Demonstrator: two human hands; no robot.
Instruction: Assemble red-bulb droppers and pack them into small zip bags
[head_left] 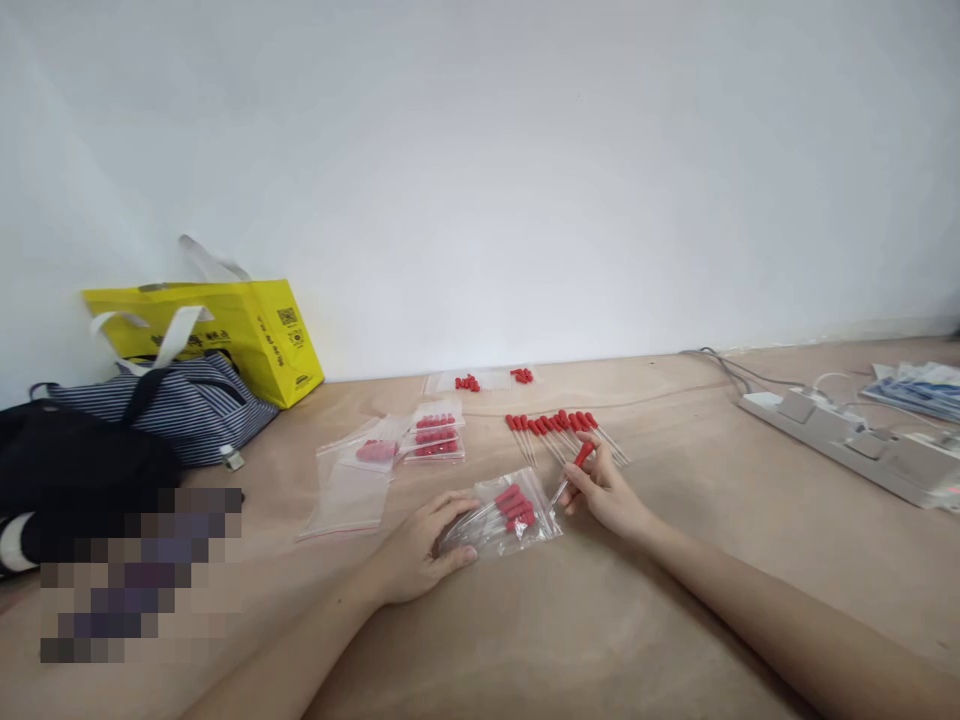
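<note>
My left hand (pixel 412 555) is closed on the near left side of a clear zip bag (pixel 491 545), thumb in front and fingers behind. Several glass droppers with red rubber bulbs (pixel 516 507) lie inside that bag. Between the thumb and fingers of my right hand (pixel 604 492), a single dropper (pixel 581 455) is pinched by its red bulb, its glass tube slanting down by the bag's right edge. Behind my right hand, a row of loose droppers (pixel 551 425) is spread on the table, bulbs pointing away from me.
Filled bags of red bulbs (pixel 436 438) and flat clear bags (pixel 345 495) lie left of the row. More red bulbs (pixel 467 383) sit near the wall. A yellow bag (pixel 285 345) and striped bag (pixel 199 405) stand left; a power strip (pixel 832 440) lies right.
</note>
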